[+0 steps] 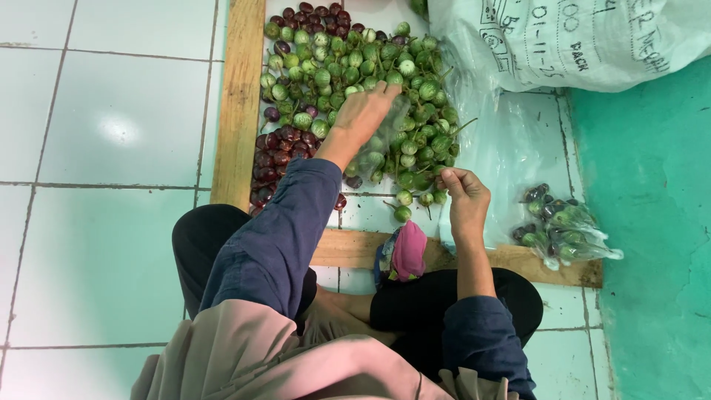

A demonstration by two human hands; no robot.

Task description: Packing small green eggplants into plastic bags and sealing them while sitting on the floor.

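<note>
Two planks fence the heap: a long one [238, 104] down the left side and a shorter one [459, 259] across the near edge, meeting close to the person's knee. Left of the long plank lies white tile floor [111, 148]; on the right the tiles give way to a green floor [659, 222]. A white sack [563, 37] crowds the top right corner and runs out of view, as does the far end of the heap.

Green eggplants [415, 96], small and round, fill most of the fenced area, with purple eggplants [278, 152] massed along the long plank and at the far end. A filled clear bag [566, 230] lies on the tiles to the right, near the shorter plank's end. A pink cloth [409, 250] rests on that plank between the knees.

Much is hard to read through a thin clear bag [392, 137] hanging under the left hand [363, 111], which blurs the eggplants behind it. That arm stretches forward over the heap, fingers curled down onto the green ones and pinching the bag's mouth; what else they hold cannot be made out. The right hand [463, 196] sits nearer, at the heap's edge, fingers closed on the same bag's other edge.
</note>
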